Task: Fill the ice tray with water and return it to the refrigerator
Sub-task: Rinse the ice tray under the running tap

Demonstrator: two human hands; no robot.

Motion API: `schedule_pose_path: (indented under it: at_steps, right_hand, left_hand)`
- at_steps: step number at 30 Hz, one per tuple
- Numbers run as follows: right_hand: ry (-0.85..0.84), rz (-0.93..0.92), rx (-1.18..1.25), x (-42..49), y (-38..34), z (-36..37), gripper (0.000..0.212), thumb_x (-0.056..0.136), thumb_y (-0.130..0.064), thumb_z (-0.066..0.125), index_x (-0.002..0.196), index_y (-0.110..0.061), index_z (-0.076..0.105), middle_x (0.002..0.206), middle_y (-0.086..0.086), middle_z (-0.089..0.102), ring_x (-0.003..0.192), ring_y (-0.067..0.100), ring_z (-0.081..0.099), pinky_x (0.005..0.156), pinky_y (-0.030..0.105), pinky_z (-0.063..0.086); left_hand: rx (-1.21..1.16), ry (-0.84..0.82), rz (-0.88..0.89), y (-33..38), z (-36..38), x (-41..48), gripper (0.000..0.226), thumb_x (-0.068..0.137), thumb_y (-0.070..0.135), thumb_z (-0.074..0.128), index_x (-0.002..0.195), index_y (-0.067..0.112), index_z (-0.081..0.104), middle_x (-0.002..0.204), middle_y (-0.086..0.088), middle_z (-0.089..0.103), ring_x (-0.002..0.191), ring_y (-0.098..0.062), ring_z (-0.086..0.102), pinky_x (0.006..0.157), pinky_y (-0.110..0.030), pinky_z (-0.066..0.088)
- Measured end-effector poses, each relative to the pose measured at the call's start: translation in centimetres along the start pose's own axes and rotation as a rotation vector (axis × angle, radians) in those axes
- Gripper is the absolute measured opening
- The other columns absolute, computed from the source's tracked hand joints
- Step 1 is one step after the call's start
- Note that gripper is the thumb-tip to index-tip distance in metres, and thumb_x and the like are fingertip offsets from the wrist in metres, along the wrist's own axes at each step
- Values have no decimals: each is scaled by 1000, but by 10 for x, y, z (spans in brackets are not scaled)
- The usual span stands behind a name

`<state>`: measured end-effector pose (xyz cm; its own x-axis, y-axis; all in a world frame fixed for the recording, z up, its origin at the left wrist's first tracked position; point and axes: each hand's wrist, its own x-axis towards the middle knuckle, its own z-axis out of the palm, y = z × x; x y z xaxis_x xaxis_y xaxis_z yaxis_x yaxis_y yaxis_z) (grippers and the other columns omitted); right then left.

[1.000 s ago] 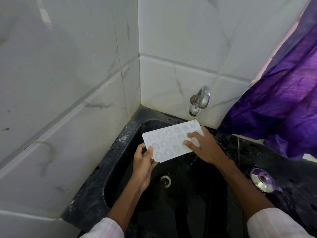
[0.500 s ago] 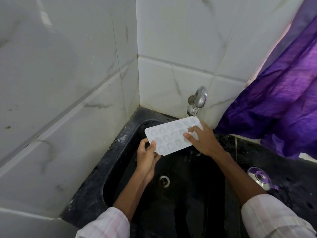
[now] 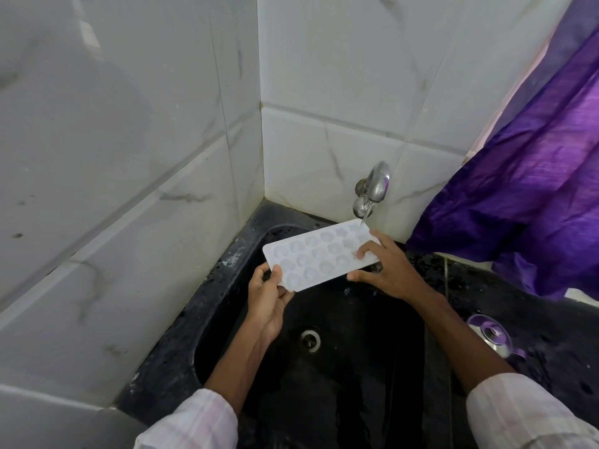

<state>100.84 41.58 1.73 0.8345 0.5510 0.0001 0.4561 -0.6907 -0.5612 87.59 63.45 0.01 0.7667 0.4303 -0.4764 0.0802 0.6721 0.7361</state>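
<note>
Currently filling: left hand (image 3: 267, 299) and right hand (image 3: 385, 270) grip ice tray (image 3: 321, 254); tap (image 3: 376, 186) stream hits 2 o'clock corner. Next: slide tray along, level.

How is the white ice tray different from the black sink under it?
The white plastic ice tray is pale; the black speckled sink is dark. The tray has many small cups; the sink is one big basin with a drain. The left hand and right hand hold the tray up; the sink sits fixed below. Both sit below the metal tap.
</note>
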Motion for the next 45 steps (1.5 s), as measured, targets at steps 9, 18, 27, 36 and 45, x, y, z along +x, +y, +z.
schedule_pose_path:
  at_steps: [9, 18, 27, 36, 45]
  right_hand:
    - [-4, -45, -76, 7, 5, 1, 40, 74, -51, 75, 106, -27, 70, 152, 8, 32, 138, 28, 32, 112, 39, 27]
    - [18, -100, -123, 3, 7, 0, 47, 76, -56, 70, 113, -27, 70, 149, 8, 34, 134, 31, 33, 110, 47, 31]
    - [53, -134, -175, -4, 7, 2, 53, 78, -59, 67, 111, -18, 69, 142, 11, 39, 126, 35, 41, 106, 49, 37]
    - [64, -79, -137, -7, 3, -2, 35, 77, -44, 76, 105, -24, 71, 141, 4, 35, 127, 34, 35, 104, 45, 37]
    - [99, -126, -202, -10, 3, -6, 42, 82, -53, 67, 115, -27, 68, 141, 8, 37, 124, 39, 37, 103, 53, 39]
  left_hand:
    - [3, -1, 22, 1, 1, -4, 22, 105, 13, 46, 126, 9, 52, 116, -10, 68, 101, -23, 69, 82, -37, 57]
    - [9, -13, 55, -3, 3, -9, 21, 105, 14, 46, 125, 10, 52, 117, -10, 68, 102, -23, 69, 85, -39, 58]
    - [7, -21, 52, -9, 5, -13, 21, 105, 14, 46, 125, 10, 51, 117, -11, 68, 103, -24, 69, 86, -40, 58]
    - [-22, -19, 36, -10, 2, -15, 20, 105, 13, 46, 124, 9, 52, 115, -9, 69, 102, -24, 69, 82, -37, 58]
    - [-29, -39, 38, -7, 5, -10, 22, 106, 14, 45, 127, 10, 51, 116, -9, 68, 105, -25, 68, 86, -38, 57]
